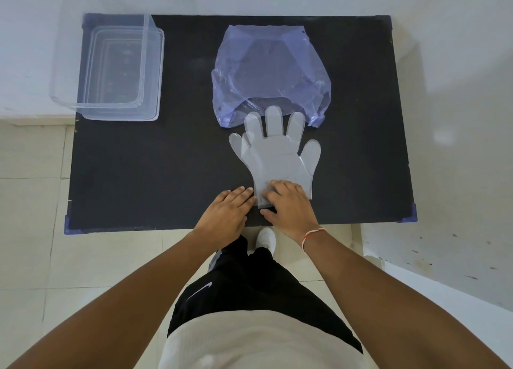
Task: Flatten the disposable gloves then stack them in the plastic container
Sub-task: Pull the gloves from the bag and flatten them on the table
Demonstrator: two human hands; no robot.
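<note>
A clear disposable glove lies flat on the black table, fingers pointing away from me. My right hand presses palm-down on the glove's cuff, with fingers spread. My left hand lies flat on the table just left of the cuff, its fingertips at the cuff's edge. The clear plastic container stands at the table's far left corner and looks to hold nothing. A bluish plastic bag lies beyond the glove, its open mouth under the glove's fingertips.
The container overhangs the table's left edge slightly. Blue corner guards mark the table's near corners. A white wall runs behind the table, tiled floor lies below, and my legs and a white shoe stand at the near edge.
</note>
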